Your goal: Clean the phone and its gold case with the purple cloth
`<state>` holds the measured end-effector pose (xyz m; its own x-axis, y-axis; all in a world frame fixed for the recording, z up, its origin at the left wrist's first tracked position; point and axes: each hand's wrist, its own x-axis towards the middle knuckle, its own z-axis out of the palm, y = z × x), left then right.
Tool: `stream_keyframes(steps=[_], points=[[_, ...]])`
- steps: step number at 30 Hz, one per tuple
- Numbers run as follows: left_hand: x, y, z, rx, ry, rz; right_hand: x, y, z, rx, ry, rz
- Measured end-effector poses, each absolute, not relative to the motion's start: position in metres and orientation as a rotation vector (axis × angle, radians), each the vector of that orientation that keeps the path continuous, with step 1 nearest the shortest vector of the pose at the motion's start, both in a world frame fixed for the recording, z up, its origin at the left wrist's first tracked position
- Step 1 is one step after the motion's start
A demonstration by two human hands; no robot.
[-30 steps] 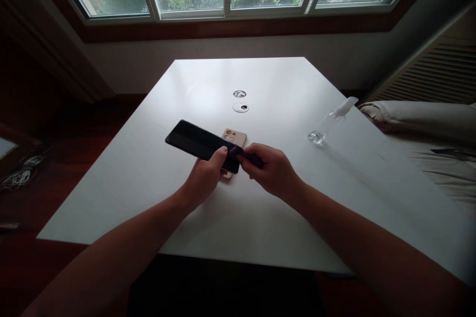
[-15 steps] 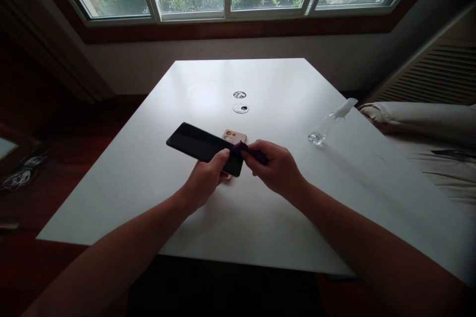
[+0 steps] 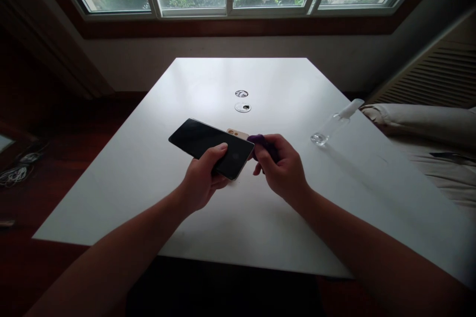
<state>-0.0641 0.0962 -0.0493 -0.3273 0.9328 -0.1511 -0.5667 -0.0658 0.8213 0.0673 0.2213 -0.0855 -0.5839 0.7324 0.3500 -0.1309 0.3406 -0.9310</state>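
Observation:
A smartphone with a dark screen is held over the white table by my left hand, its thumb lying across the screen and its fingers underneath. My right hand is closed around a bunched purple cloth, at the phone's right edge. Behind the phone a light pink phone case with camera holes lies on the table, mostly hidden by the phone and hands.
On the right of the white table a clear spray bottle lies on its side. Two round grommets are set in the tabletop toward the window. Beige cushioned seating borders the table on the right.
My right hand with the purple cloth has moved from the phone's front to its right edge. The phone has turned slightly, its lower right end now uncovered.

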Motion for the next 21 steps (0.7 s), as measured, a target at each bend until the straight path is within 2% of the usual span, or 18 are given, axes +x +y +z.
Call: stream_keyframes(steps=[13,21], points=[[-0.07,0.101,-0.056,0.467,1.094,1.64,0.077,0.211,-0.074,-0.086,-2.053,0.702],[-0.068,0.103,-0.057,0.47,1.115,1.62,0.078,0.216,-0.072,-0.06,-2.151,0.743]])
